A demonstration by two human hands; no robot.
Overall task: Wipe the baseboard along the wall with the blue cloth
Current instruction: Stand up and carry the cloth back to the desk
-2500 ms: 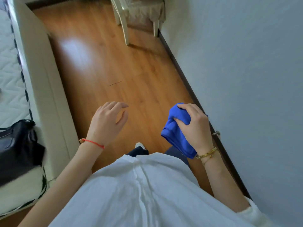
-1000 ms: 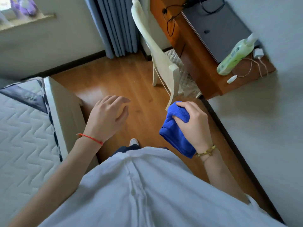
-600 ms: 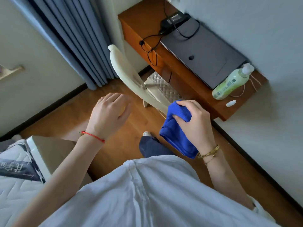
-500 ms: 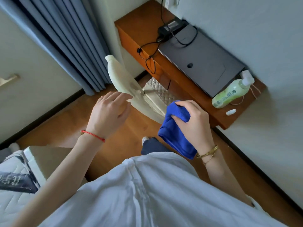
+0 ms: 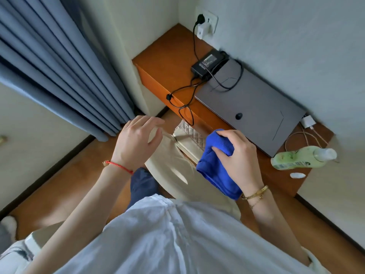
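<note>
Right hand (image 5: 239,155) grips the bunched blue cloth (image 5: 216,165) above the chair (image 5: 177,167), left hand (image 5: 138,143) loose and empty; best to crouch, clear the chair, then press cloth flat along the dark baseboard (image 5: 331,224).

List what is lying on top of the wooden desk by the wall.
On the wooden desk: a closed grey laptop, a black power adapter with cables, a white charger, a green bottle on its side. The right hand covers its near edge.

Fuzzy matt blue cloth (image 5: 216,167), glossy wooden desk (image 5: 169,62), smooth matt grey laptop (image 5: 254,103).
</note>
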